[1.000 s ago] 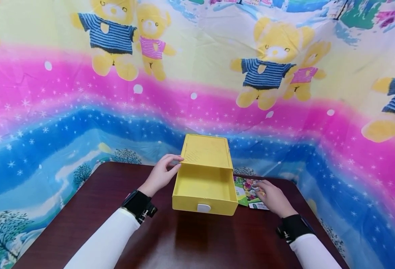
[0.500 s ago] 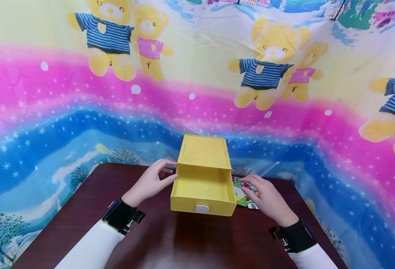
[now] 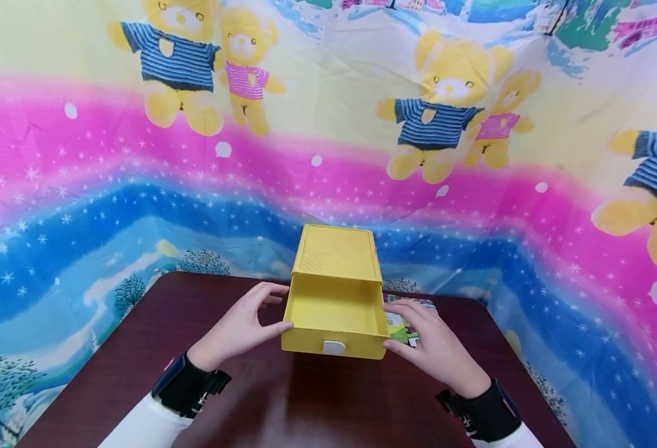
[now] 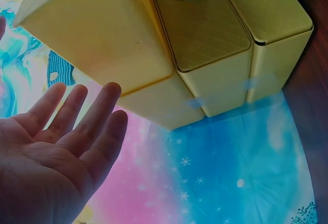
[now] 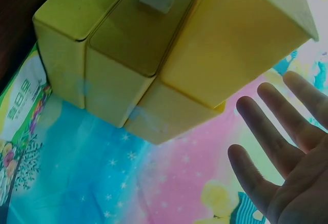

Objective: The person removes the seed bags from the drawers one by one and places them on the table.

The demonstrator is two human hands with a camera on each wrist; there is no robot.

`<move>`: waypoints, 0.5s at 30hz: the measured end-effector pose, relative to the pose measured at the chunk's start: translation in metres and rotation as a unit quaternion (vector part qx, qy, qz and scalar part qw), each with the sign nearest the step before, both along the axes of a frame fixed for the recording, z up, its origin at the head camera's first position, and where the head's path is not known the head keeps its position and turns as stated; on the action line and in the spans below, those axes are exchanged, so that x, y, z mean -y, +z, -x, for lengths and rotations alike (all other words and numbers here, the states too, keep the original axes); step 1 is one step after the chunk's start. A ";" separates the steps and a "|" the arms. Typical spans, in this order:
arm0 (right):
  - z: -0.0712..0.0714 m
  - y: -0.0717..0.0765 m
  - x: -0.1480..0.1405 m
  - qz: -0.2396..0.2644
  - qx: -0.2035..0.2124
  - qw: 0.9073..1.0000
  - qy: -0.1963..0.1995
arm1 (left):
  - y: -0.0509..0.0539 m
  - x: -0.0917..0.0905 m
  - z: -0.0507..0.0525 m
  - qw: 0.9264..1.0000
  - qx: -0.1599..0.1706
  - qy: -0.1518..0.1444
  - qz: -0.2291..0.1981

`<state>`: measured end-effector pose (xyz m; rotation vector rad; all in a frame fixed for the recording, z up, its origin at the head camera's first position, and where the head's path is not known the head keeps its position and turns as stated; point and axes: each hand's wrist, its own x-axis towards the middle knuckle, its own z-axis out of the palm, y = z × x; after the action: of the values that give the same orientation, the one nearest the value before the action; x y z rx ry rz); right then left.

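The left hand (image 3: 239, 326) and right hand (image 3: 440, 345) flank the pulled-out top drawer (image 3: 336, 314) of the yellow unit (image 3: 336, 252) on the surface (image 3: 250, 410), fingers extended and gripping nothing; contact is unclear. Uneven pushing could jam it; pressing on its front could tip the unit forward.

Dark table (image 3: 317, 404) (glossy) carries drawer unit (image 3: 337, 252); printed packets (image 3: 397, 327).

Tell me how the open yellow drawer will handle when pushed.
The drawer looks stiff: its walls stand straight. It is probably light for its size, as those walls look thin. It should slide rather than tip, with its rear inside the casing.
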<state>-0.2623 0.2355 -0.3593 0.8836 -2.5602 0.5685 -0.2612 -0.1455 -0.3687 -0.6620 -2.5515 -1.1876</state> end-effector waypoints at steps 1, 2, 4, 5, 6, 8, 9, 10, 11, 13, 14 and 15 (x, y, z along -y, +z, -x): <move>-0.001 0.000 0.001 0.002 -0.001 1.000 0.003 | 0.000 0.000 -0.002 1.000 0.002 0.000 0.000; -0.001 -0.001 0.003 0.004 -0.001 1.000 0.005 | 0.000 0.000 -0.003 1.000 0.005 -0.001 -0.001; -0.003 -0.003 0.005 0.009 -0.001 1.000 0.007 | -0.002 -0.001 -0.006 1.000 0.008 -0.001 -0.005; -0.003 -0.004 0.006 0.012 -0.002 1.000 0.008 | -0.003 -0.002 -0.006 1.000 0.009 -0.002 -0.007; -0.003 -0.006 0.007 0.016 -0.005 1.000 0.010 | -0.004 -0.002 -0.007 1.000 0.008 -0.002 -0.010; -0.003 -0.009 0.009 0.025 -0.010 1.000 0.012 | -0.007 -0.003 -0.007 1.000 0.007 -0.002 -0.015; -0.003 -0.010 0.010 0.029 -0.014 0.999 0.013 | -0.008 -0.003 -0.007 1.000 0.007 -0.001 -0.016; -0.002 -0.011 0.011 0.032 -0.020 0.999 0.014 | -0.010 -0.003 -0.006 1.000 0.006 -0.001 -0.017; -0.002 -0.012 0.013 0.034 -0.025 0.999 0.015 | -0.011 -0.004 -0.005 1.000 0.003 -0.001 -0.017; 0.000 -0.014 0.015 0.041 -0.029 0.999 0.014 | -0.013 -0.003 -0.003 1.000 -0.003 0.000 -0.017; 0.000 -0.015 0.016 0.043 -0.031 0.999 0.013 | -0.014 -0.003 -0.003 1.000 -0.004 0.002 -0.017; 0.001 -0.016 0.017 0.046 -0.030 0.998 0.012 | -0.015 -0.003 -0.002 1.000 -0.008 0.002 -0.018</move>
<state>-0.2630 0.2182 -0.3751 0.8861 -2.4517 0.6505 -0.2591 -0.1421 -0.3832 -0.6541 -2.5112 -1.2182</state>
